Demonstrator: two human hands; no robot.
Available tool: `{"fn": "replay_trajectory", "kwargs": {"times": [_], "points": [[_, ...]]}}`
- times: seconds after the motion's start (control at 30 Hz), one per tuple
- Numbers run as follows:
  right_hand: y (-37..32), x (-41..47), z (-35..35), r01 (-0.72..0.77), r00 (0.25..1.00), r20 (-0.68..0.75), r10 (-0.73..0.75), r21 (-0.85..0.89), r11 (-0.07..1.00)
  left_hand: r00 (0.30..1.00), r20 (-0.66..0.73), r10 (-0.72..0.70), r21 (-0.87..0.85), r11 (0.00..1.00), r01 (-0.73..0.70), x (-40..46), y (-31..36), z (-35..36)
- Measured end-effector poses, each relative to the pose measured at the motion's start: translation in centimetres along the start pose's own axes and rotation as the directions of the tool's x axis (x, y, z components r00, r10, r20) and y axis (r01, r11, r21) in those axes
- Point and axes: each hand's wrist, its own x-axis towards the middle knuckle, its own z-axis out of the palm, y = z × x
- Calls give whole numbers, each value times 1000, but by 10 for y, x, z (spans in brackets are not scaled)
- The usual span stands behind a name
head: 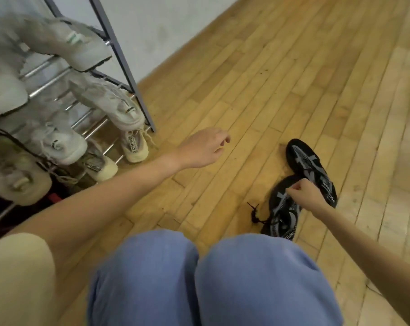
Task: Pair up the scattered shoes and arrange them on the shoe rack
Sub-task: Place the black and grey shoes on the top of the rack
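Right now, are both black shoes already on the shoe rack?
No, both black shoes lie on the wooden floor, apart from the shoe rack, with the right hand gripping the nearer one.

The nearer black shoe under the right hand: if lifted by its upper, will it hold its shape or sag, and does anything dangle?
The nearer black shoe looks like soft knit, so it would probably flex where the right hand pinches it. It likely feels light, given its slim low profile. Its loose lace trails on the floor and would probably swing.
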Motion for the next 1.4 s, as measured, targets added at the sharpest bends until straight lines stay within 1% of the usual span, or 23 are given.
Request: {"fn": "replay_trajectory", "kwargs": {"times": [0.1, 0.13, 0.17, 0.23, 0.33, 0.47, 0.57, 0.6, 0.67, 0.73, 0.87, 0.9, 0.93, 0.97, 1.0, 1.03, 1.07, 1.1, 1.13, 1.2, 1.27, 1.37, 1.4], "points": [[38, -3, 28, -86, 996, -29, 83, -144, 986, 997, 71, -5, -43, 999, 8, 6, 0, 33], [46, -5, 36, -100, 995, -39, 95, -160, 982, 994, 106, -10, -63, 998, 17, 6, 0, 43], [52, -7, 42, -114, 993, -41, 110, -111, 987, 990, 143, -22, -87, 996, 35, 6, 0, 52], [54, -8, 47, -169, 985, -10, 170, 72, 983, 977, 204, -67, -143, 985, 98, 4, -3, 67], [56, -2, 47, -237, 971, 39, 236, 271, 933, 958, 252, -136, -221, 956, 194, 1, -11, 82], [43, 3, 44, -189, 982, 80, 173, 509, 840, 920, 333, -208, -327, 889, 320, -3, -8, 86], [16, 9, 44, -154, 988, 127, 91, 706, 691, 890, 402, -216, -351, 861, 367, -7, 1, 87], [5, 10, 44, -134, 990, 124, 60, 757, 640, 871, 445, -209, -384, 834, 397, -8, 4, 87], [-16, 14, 44, -108, 994, 97, 50, 822, 559, 819, 547, -176, -488, 728, 482, -11, 9, 86], [-36, 13, 43, -62, 998, 40, 51, 833, 549, 785, 600, -155, -574, 600, 557, -14, 12, 83], [-51, 10, 41, 38, 999, -35, -17, 842, 537, 805, 549, -223, -711, 382, 590, -18, 9, 78], [-51, 10, 39, 74, 997, -65, -35, 829, 555, 808, 538, -241, -731, 343, 590, -18, 8, 76], [-46, 14, 38, 127, 990, -133, -36, 767, 629, 806, 529, -265, -738, 326, 591, -18, 6, 75], [-39, 20, 36, 178, 973, -228, -36, 640, 747, 801, 522, -292, -733, 326, 597, -18, 5, 74], [-28, 27, 34, 193, 946, -321, -41, 458, 868, 795, 516, -319, -724, 335, 603, -19, 4, 74], [-15, 34, 32, 149, 917, -397, -37, 254, 956, 789, 514, -337, -715, 340, 611, -20, 3, 74], [-1, 41, 31, 61, 900, -436, -9, 106, 992, 782, 517, -349, -710, 336, 619, -22, 2, 75], [13, 47, 30, -38, 899, -434, 48, 30, 999, 774, 524, -356, -705, 329, 629, -25, 2, 76], [26, 53, 30, -124, 904, -412, 112, -2, 992, 770, 528, -359, -702, 325, 634, -28, 0, 78], [43, 59, 30, -237, 907, -355, 227, 14, 971, 768, 528, -363, -698, 331, 636, -31, -2, 82], [50, 60, 32, -305, 896, -331, 295, 22, 952, 774, 517, -366, -702, 336, 628, -31, -5, 84], [49, 58, 32, -364, 872, -362, 329, -30, 931, 778, 511, -365, -712, 329, 621, -30, -10, 87], [47, 58, 32, -368, 866, -359, 349, 16, 930, 780, 508, -365, -716, 324, 618, -30, -11, 87]]}}
